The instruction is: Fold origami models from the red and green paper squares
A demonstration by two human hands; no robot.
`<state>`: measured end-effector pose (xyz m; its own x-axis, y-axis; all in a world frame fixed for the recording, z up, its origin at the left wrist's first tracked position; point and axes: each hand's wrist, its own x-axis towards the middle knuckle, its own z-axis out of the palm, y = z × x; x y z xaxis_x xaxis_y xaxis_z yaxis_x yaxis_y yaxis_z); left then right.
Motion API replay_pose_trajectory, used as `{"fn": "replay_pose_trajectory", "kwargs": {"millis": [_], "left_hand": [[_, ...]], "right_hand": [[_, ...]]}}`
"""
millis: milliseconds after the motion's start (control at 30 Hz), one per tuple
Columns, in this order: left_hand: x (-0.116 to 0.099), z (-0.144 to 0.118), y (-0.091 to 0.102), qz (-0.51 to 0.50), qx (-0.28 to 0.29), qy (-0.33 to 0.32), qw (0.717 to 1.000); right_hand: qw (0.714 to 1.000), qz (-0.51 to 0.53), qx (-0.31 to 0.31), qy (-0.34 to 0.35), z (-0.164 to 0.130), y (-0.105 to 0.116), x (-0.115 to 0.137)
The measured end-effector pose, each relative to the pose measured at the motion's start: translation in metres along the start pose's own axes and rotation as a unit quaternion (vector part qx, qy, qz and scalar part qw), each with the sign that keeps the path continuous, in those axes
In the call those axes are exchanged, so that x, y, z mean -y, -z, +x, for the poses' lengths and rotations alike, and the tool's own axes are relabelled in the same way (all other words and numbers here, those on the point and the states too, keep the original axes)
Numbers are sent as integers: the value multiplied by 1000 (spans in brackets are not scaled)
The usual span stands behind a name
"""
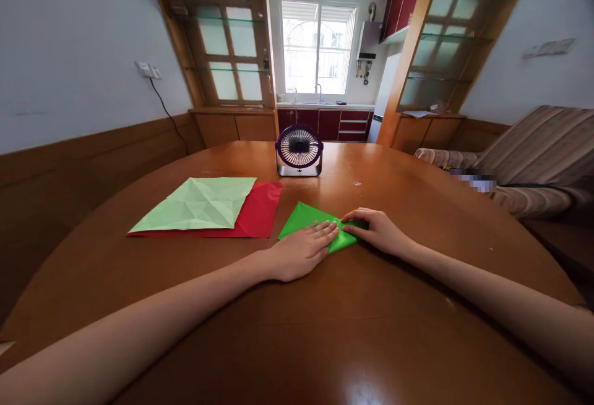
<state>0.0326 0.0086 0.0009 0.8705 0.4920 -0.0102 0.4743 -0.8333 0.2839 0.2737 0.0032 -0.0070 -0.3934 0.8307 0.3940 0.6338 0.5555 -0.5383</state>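
A bright green sheet of folded paper (304, 214) lies on the table in front of me, with creased flaps at its right side. My left hand (301, 250) rests flat across its middle, fingers stretched out and pressing it down. At the paper's right end, my right hand (378, 232) has its thumb and forefinger close together on a folded edge. Part of the paper is hidden under my left hand. Farther left, a creased pale green sheet (199, 204) lies on top of a red sheet (262, 213).
A small purple desk fan (299, 148) stands beyond the green paper on the brown table (288, 343). A tiny white scrap (357, 183) lies right of the fan. A striped sofa (533, 151) is at the right, past the table's curved edge.
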Motion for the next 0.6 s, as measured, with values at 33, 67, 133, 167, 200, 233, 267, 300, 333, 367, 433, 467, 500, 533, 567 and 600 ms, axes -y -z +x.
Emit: {"fn": "replay_pose_trajectory", "kwargs": {"millis": [33, 67, 133, 167, 200, 233, 267, 300, 333, 367, 433, 467, 500, 533, 567, 600], "left_hand": [[1, 0, -1, 0, -6, -7, 1000], [2, 0, -1, -1, -12, -12, 1000], [2, 1, -2, -5, -23, -16, 1000], [2, 1, -2, -9, -26, -14, 1000], [2, 1, -2, -13, -27, -10, 1000], [1, 0, -1, -18, -27, -6, 999], [1, 0, -1, -23, -27, 0, 999], [0, 0, -1, -29, -28, 5, 999], [0, 0, 0, -34, -30, 10, 999], [0, 0, 0, -39, -31, 13, 999], [0, 0, 1, -48, -36, 16, 998], [0, 1, 2, -53, -38, 16, 998], [-1, 1, 2, -57, -41, 16, 997], [-1, 1, 3, -62, -43, 17, 997], [-2, 1, 3, -67, -44, 17, 997], [-2, 1, 4, -71, -47, 16, 996]], "right_hand": [[1000, -5, 3, 2, 0, 0, 0], [1000, -11, 5, 4, 0, 0, 1], [1000, -20, 6, 8, 0, 0, 1], [1000, -24, 3, 11, 0, -1, 1], [999, -29, 0, 14, 0, -2, 0], [999, -34, -3, 17, 0, -2, 0], [999, -38, -5, 20, -1, -3, -1], [999, -43, -6, 23, -1, -4, -2], [998, -48, -7, 25, -1, -5, -2], [998, -53, -6, 27, -1, -6, -3], [998, -63, -4, 28, -1, -6, -4], [997, -66, -3, 29, -1, -7, -4], [997, -69, -1, 30, -1, -7, -4], [997, -70, 1, 31, -1, -7, -4], [997, -71, 4, 31, -1, -7, -4], [997, -72, 6, 32, 0, -7, -4]]}}
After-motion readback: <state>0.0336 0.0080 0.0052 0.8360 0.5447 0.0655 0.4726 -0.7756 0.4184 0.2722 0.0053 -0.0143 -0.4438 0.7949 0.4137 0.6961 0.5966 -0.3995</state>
